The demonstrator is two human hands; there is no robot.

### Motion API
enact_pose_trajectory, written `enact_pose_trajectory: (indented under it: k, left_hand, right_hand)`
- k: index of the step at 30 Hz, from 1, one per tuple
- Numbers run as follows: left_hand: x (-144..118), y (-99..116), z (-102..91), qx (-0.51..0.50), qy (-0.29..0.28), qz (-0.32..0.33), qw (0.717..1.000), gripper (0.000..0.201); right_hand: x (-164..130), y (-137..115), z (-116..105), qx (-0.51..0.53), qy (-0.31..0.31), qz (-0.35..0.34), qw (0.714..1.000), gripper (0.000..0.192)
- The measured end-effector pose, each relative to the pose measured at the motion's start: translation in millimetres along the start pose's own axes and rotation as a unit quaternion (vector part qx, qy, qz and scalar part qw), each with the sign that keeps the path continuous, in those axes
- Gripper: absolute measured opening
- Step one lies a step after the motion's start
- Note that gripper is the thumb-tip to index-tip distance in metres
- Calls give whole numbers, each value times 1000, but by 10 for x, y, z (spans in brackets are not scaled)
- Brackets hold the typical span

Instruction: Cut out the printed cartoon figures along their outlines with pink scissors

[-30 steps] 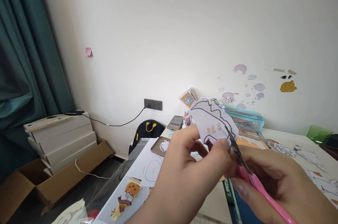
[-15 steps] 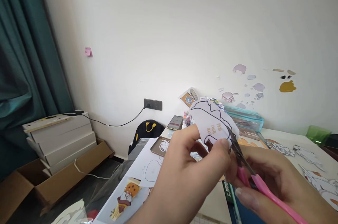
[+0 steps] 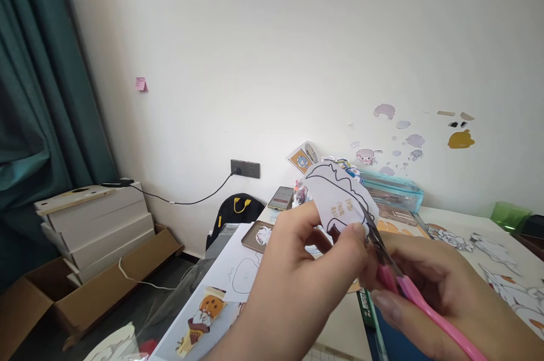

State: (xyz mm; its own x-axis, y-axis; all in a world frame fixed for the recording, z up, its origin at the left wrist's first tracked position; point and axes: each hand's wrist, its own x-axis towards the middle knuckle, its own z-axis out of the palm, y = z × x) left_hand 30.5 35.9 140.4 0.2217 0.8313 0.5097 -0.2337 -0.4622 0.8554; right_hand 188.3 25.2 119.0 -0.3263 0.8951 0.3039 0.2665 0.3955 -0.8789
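Note:
A white paper cutout [image 3: 329,194] with black drawn outlines and small gold lettering is pinched between the thumb and fingers of my left hand [image 3: 314,270]. My right hand [image 3: 437,287] grips pink-handled scissors [image 3: 425,310]. Their metal blades lie against the right edge of the paper, close to my left thumb tip. Whether the blades are fully closed is hard to make out. My left hand covers part of the paper's lower side.
Paper cutouts [image 3: 495,253] lie on the white table at right. A phone [image 3: 281,198], a tray [image 3: 250,236] and a clear teal pencil case [image 3: 399,194] stand behind my hands. Left of the table are a black backpack [image 3: 233,211] and a cardboard box [image 3: 106,287].
The scissors and my right hand have shifted slightly left, and the blades look closer together. The paper has tilted a little; my left hand is almost still.

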Motion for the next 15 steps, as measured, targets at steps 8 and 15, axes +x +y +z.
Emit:
enact_pose_trajectory:
  k: [8,15]
  left_hand:
    - [-7,-39,-64,75,11,18,997,29]
    - [103,-7,-196,-7,-1,-37,999,24]
  right_hand:
    - [41,-2,-52,4,-40,23,999,7]
    - [16,-13,-194,-45,-45,0,998,6]
